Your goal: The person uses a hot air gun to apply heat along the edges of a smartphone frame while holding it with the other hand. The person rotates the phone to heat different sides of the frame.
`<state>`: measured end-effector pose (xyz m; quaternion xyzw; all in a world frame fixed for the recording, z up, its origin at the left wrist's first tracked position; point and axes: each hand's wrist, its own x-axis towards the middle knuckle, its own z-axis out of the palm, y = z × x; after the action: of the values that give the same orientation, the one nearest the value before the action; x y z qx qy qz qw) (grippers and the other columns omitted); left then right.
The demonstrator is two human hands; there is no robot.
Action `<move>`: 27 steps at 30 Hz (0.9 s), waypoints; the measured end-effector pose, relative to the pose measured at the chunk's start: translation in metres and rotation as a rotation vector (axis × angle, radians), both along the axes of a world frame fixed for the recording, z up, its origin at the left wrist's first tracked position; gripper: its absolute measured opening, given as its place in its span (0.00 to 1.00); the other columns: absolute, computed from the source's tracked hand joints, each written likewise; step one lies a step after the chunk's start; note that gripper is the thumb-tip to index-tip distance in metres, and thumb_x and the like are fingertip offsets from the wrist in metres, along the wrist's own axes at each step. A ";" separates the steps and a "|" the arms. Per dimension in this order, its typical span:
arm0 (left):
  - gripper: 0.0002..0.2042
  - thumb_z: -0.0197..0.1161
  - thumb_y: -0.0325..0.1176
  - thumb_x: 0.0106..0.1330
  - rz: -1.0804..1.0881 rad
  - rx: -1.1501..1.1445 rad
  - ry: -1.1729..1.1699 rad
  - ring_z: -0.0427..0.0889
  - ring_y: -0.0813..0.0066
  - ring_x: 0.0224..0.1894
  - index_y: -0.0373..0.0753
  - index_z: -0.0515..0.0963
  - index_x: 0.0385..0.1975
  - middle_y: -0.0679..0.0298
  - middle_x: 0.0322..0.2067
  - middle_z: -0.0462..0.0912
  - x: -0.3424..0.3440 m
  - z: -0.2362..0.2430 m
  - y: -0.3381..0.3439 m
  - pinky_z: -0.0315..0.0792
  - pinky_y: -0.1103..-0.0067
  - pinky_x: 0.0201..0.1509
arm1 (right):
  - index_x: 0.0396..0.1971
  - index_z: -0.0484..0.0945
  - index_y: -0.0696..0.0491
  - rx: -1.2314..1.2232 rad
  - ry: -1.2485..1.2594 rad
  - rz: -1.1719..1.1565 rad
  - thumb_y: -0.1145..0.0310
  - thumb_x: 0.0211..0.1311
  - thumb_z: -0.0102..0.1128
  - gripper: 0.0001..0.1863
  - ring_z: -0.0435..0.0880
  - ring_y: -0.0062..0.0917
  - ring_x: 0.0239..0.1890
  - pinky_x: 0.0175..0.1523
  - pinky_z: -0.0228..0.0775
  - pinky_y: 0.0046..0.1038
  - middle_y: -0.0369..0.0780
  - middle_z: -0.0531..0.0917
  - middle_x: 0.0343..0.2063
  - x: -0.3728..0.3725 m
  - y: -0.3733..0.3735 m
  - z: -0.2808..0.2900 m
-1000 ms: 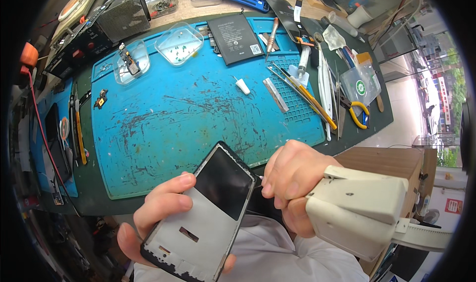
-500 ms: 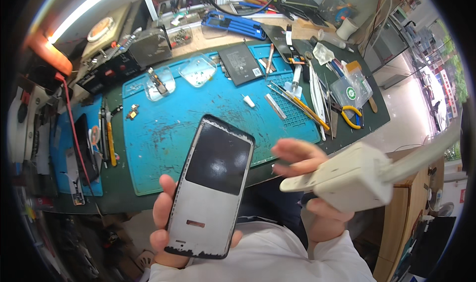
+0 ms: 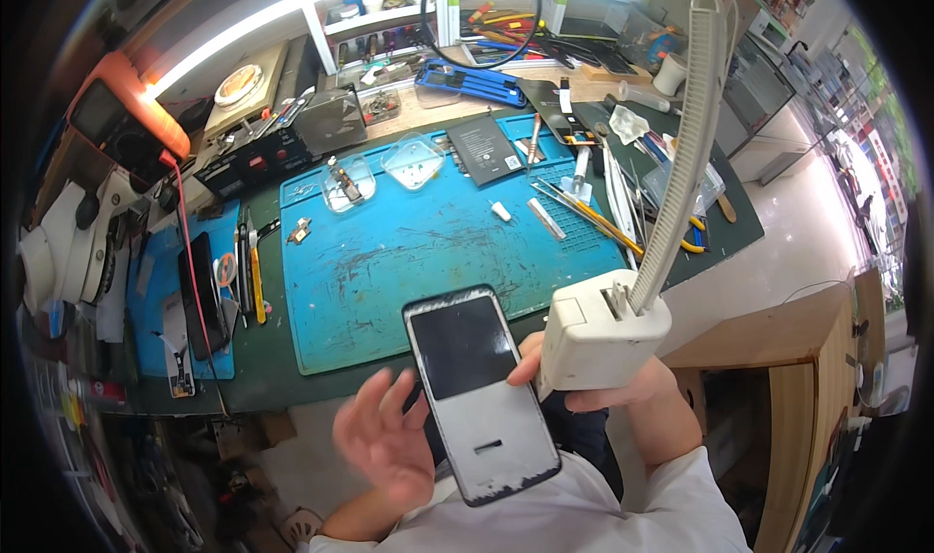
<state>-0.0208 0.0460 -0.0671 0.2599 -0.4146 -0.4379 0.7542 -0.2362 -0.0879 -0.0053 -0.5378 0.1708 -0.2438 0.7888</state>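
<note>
A: Where is the phone panel [image 3: 484,397] now?

B: Off the near edge of the blue mat [image 3: 389,290], its top end overlapping that edge in the view. The right hand [image 3: 632,392] seems to carry it alone, one finger pressed on its face; the other fingers are mostly behind the cream box [image 3: 605,334], so I can't tell whether they grip that too.

A: And the left hand [image 3: 389,446]?

B: Also on the near side of the mat, blurred, fingers spread. Whether a fingertip brushes the panel, I can't tell.

A: What might go wrong?

B: The panel could twist or slip, being held on one side only. A turn of the wrist might knock it against the box.

A: What differs from half a second ago?

B: The left hand held the panel then. The box's ribbed stem [image 3: 684,174] now rises beyond the mat's right edge.
</note>
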 end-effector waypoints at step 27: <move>0.60 0.72 0.67 0.53 -0.849 0.566 0.733 0.66 0.56 0.72 0.35 0.47 0.75 0.54 0.67 0.66 0.008 0.004 -0.015 0.62 0.59 0.75 | 0.47 0.75 0.50 -0.428 -0.596 -0.539 0.62 0.62 0.73 0.19 0.79 0.30 0.41 0.55 0.75 0.42 0.37 0.80 0.34 0.072 -0.016 -0.002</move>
<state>-0.0125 0.0309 -0.0634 0.0951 -0.0641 -0.8526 0.5099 -0.1638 -0.1037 -0.0074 -0.5313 0.0159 -0.6145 0.5830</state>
